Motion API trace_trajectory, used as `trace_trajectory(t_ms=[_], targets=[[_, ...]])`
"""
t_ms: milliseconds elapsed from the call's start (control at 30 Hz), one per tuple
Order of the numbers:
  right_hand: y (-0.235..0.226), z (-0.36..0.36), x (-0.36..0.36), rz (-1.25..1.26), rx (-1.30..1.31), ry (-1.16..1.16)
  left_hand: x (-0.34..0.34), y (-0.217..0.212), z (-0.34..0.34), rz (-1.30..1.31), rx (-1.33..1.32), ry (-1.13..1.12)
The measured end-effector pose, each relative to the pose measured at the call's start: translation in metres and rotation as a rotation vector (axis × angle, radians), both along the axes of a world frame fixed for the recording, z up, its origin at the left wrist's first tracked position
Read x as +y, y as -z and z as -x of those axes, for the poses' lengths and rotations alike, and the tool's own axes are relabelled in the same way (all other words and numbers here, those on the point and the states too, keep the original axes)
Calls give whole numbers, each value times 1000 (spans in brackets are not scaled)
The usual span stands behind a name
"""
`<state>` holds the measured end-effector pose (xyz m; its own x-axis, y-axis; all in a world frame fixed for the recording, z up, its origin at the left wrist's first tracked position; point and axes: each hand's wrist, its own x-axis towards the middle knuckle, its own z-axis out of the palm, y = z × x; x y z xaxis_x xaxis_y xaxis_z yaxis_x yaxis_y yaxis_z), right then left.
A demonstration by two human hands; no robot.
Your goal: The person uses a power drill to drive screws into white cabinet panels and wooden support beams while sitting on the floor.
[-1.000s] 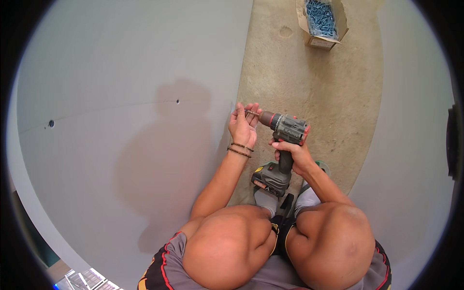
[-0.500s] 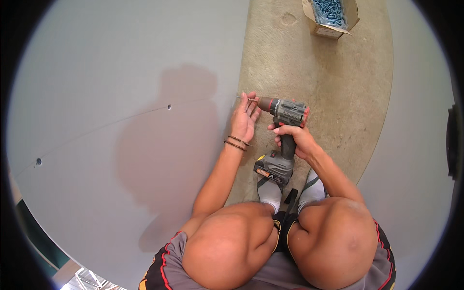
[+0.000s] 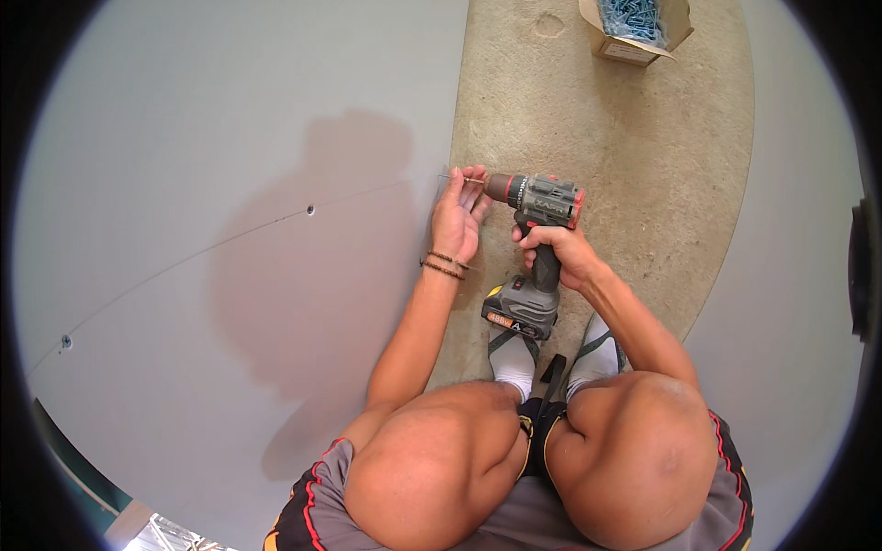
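A building site or a room under renovation: a bare concrete floor (image 3: pixel 634 184) runs between large pale grey boards (image 3: pixel 230 184), the left one already dotted with screw heads (image 3: pixel 310 210). Beyond the cordless drill (image 3: pixel 537 243), an open cardboard box of blue screws (image 3: pixel 634 28) sits on the concrete.

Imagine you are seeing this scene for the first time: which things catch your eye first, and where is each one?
At the centre, the right hand grips a grey cordless drill pointed left, while the left hand steadies a screw at its tip, at the edge of a large pale grey panel. At the top, an open cardboard box of bluish screws sits on the beige floor.
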<state>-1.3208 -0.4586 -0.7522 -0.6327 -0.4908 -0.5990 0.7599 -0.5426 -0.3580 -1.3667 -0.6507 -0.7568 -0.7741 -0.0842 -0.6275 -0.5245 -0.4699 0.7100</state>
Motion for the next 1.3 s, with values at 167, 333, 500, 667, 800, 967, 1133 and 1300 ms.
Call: trace_trajectory(t_ms=[167,333,500,667,800,967,1133,1300], targets=[[5,4,-1,49,-8,-52,-2,6,-2,-68,23,-89],[5,6,0,44,1,-88,1,3,-4,-55,40,-130],[3,9,1,38,13,-82,6,-3,-1,-59,54,-151],[-2,8,1,25,-71,-89,20,-15,-13,-255,-85,58],[8,7,1,69,2,-96,63,-32,-15,-45,-59,230],[6,5,-2,41,35,-12,67,-18,-12,-107,-1,198],[-3,8,-3,11,6,-11,60,-8,-12,-90,-27,262],[2,10,-2,31,31,-36,58,-5,-13,-58,-17,250]])
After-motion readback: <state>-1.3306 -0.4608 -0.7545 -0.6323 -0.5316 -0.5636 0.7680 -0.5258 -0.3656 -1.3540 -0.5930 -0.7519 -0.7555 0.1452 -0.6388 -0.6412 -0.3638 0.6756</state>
